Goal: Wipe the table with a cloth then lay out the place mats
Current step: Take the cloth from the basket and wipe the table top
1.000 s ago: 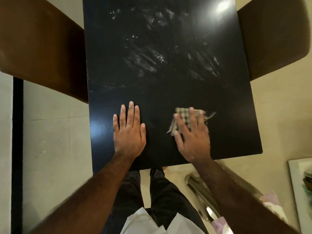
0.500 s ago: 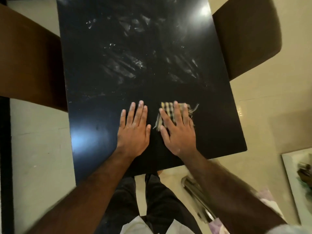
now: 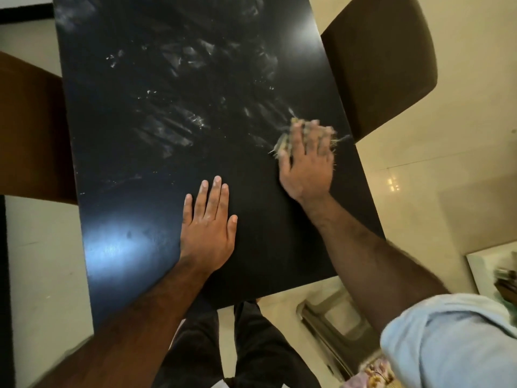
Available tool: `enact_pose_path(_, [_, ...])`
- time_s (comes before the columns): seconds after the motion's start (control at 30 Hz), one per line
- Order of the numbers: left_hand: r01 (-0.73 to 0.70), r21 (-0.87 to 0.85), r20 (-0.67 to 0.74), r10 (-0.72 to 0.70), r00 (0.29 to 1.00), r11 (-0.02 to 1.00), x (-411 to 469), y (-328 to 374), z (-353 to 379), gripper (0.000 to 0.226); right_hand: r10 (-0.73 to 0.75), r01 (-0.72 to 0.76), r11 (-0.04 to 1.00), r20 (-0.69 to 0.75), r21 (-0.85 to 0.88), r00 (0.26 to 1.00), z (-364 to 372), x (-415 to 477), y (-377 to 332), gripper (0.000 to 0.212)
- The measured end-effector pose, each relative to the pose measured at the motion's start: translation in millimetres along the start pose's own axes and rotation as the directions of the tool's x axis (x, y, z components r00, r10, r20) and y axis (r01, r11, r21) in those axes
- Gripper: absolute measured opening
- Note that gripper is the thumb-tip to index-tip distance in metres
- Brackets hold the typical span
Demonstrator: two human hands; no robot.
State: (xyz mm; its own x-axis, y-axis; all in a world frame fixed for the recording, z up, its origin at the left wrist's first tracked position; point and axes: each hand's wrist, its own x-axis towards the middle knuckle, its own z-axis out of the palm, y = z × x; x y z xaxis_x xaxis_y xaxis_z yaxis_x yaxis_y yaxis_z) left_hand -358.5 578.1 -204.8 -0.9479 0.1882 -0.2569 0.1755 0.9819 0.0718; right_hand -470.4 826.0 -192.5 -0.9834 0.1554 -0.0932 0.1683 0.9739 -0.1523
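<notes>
A black table (image 3: 140, 247) fills the middle of the head view, with pale wipe streaks across its far half. My right hand (image 3: 306, 161) presses flat on a small checked cloth (image 3: 282, 141) near the table's right edge; the cloth is blurred and mostly hidden under my fingers. My left hand (image 3: 208, 228) lies flat on the near middle of the table, fingers straight and slightly apart, holding nothing. No place mats are in view.
A brown chair (image 3: 383, 60) stands at the table's right side and another brown chair (image 3: 30, 130) at its left. A metal frame (image 3: 333, 329) lies on the pale floor near my legs. A white tray (image 3: 492, 273) is at the right edge.
My right hand has slid the cloth away from my left hand, to the right and farther up the table. My left hand has stayed flat in place.
</notes>
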Motion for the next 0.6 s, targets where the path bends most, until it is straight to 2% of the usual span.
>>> enact_pose_path(0.1, [-0.001, -0.01, 0.004, 0.001, 1.0, 1.0, -0.1, 0.1, -2.9, 0.075, -0.228, 0.227, 0.974, 0.084, 0.027, 0.97, 0.1, -32.7, -20.2, 0.081])
enact_pose_path(0.17, [0.0, -0.016, 0.008, 0.001, 1.0, 1.0, 0.0, -0.3, -4.1, 0.075, -0.288, 0.285, 0.958, 0.15, 0.04, 0.946, -3.3, -62.7, -9.5, 0.083])
enact_pose_path(0.23, [0.001, -0.021, 0.009, -0.001, 1.0, 1.0, 0.8, -0.4, -4.0, 0.075, -0.251, 0.25, 0.968, 0.162, 0.023, 0.954, -5.6, -85.6, 17.5, 0.084])
enact_pose_path(0.3, [0.003, -0.024, 0.016, -0.003, 1.0, 1.0, 0.0, -0.7, -2.3, 0.075, -0.113, 0.116, 0.993, 0.124, -0.016, 0.986, -7.9, -90.8, 50.0, 0.083])
enact_pose_path(0.43, [0.003, -0.012, 0.024, -0.003, 1.0, 1.0, 0.3, -0.5, -0.1, 0.076, 0.132, -0.131, 0.991, 0.064, -0.01, 0.989, -12.2, -31.6, 77.6, 0.079])
enact_pose_path(0.5, [0.004, -0.011, 0.02, -0.004, 1.0, 1.0, -0.8, -0.2, -0.1, 0.075, 0.146, -0.146, 0.989, 0.017, -0.012, 0.989, -9.1, 8.8, 64.5, 0.077])
enact_pose_path(0.6, [0.0, -0.025, 0.017, 0.0, 1.0, 1.0, -0.4, 0.7, -2.2, 0.075, 0.055, -0.055, 0.998, -0.002, -0.015, 0.998, -1.6, 45.0, 16.0, 0.077])
